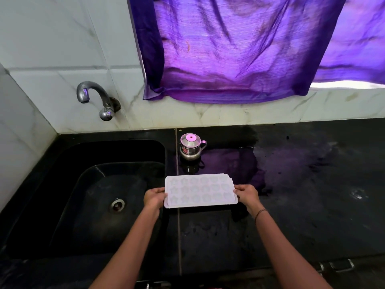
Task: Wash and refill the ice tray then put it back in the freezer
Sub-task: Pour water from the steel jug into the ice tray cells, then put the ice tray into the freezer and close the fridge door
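A white ice tray [200, 190] with star and round moulds is held level above the black counter, just right of the sink. My left hand [154, 197] grips its left short edge and my right hand [246, 195] grips its right short edge. I cannot tell whether the moulds hold water. The black sink [68, 184] lies to the left, with a drain [117, 205] in its bottom. A metal tap [93, 97] juts from the tiled wall above the sink's back edge; no water runs from it.
A small steel pot [191, 146] with a lid stands on the black counter [302, 195] behind the tray. Wet patches shine on the counter. A purple curtain [239, 49] hangs over the window above. Tiled walls close the back and left.
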{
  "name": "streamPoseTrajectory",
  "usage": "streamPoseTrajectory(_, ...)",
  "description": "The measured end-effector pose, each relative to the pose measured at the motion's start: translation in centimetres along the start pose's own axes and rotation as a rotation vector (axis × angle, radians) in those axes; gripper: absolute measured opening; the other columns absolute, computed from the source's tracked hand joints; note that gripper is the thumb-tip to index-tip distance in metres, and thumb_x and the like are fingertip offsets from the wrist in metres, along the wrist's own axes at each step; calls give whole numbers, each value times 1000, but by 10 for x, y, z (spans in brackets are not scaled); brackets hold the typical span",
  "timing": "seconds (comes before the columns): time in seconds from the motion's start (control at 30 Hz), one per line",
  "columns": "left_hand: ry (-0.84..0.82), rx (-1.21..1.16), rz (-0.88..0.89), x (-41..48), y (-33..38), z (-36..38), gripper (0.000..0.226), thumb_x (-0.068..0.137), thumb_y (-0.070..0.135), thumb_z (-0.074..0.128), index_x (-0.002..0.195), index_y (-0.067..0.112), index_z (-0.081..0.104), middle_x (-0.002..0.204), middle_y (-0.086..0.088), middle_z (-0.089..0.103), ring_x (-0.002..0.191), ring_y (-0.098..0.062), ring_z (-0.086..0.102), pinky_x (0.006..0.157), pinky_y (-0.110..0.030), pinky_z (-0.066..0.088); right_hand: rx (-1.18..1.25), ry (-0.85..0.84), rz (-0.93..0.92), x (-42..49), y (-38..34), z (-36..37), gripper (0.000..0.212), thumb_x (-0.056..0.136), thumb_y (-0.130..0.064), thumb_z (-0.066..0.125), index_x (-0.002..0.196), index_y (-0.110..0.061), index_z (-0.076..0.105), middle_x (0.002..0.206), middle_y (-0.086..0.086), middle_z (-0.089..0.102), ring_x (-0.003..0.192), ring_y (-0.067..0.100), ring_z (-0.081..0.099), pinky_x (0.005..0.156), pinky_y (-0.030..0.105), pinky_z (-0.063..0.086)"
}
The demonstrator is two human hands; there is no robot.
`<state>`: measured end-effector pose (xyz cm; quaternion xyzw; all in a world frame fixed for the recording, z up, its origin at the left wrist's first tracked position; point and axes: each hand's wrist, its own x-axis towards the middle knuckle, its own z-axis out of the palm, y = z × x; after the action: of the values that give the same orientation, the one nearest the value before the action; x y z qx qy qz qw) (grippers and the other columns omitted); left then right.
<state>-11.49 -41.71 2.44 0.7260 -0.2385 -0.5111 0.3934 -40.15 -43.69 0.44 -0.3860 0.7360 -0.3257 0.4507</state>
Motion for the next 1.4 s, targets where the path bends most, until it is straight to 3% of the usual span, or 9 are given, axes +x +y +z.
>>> streamPoseTrajectory(0.23,54,-60,-20,-6,4,-7,31,82,-9,60,113,-4,62,110,-23,66,95,-34,66,84,-41,54,70,-36,-22,5,-14,4,25,90,-3,58,114,0,66,109,10,67,95,20,63,88,31,50)
streamPoseTrajectory(0.37,103,-112,-12,-15,2,-18,32,84,-10,56,116,-6,59,112,-22,65,101,-35,64,85,-40,53,124,-90,0,10,-22,13,25,89,-3,60,113,0,66,112,16,68,100,27,65,94,40,51)
streamPoseTrajectory(0.57,223,-205,-25,-32,-16,-43,33,86,-11,52,119,-8,57,119,-24,62,108,-36,61,95,-43,48,139,-202,7,0,-36,38,26,89,-1,59,115,2,64,112,18,67,101,29,65,94,43,51)
streamPoseTrajectory(0.73,338,-278,8,-51,-28,-66,32,86,-11,54,118,-8,58,115,-25,62,98,-32,62,92,-40,49,121,-306,4,-8,-44,60,26,89,-1,59,115,1,64,109,17,69,90,26,66,78,32,55)
streamPoseTrajectory(0.83,381,-307,5,-64,-38,-78,32,85,-9,54,117,-6,60,113,-24,64,102,-35,63,93,-42,50,114,-376,-24,-16,-51,70,27,90,0,58,116,2,64,110,18,68,91,26,65,80,31,54)
streamPoseTrajectory(1.0,445,-377,-27,-89,-55,-94,29,83,-5,58,111,0,64,100,-17,69,85,-29,66,79,-36,53,102,-482,-65,-32,-62,83,26,90,1,57,115,2,64,104,15,69,87,24,65,76,29,53)
streamPoseTrajectory(1.1,496,-455,-44,-110,-65,-99,21,83,-3,59,103,2,65,83,-11,68,72,-25,65,66,-33,52,97,-534,-91,-39,-64,92,24,88,-1,58,111,1,67,107,15,70,93,25,66,83,36,53)
streamPoseTrajectory(1.27,586,-507,-11,-145,-95,-108,25,84,5,64,108,0,64,91,-15,70,79,-28,67,71,-35,54,60,-647,-151,-59,-60,107,28,86,-7,66,113,2,66,107,16,69,95,26,66,90,37,53)
streamPoseTrajectory(1.4,675,-594,-17,-175,-114,-106,26,83,5,66,108,0,63,90,-15,68,74,-26,65,65,-30,54,24,-734,-202,-78,-57,113,30,84,-5,67,113,2,65,107,15,70,97,26,67,89,35,52)
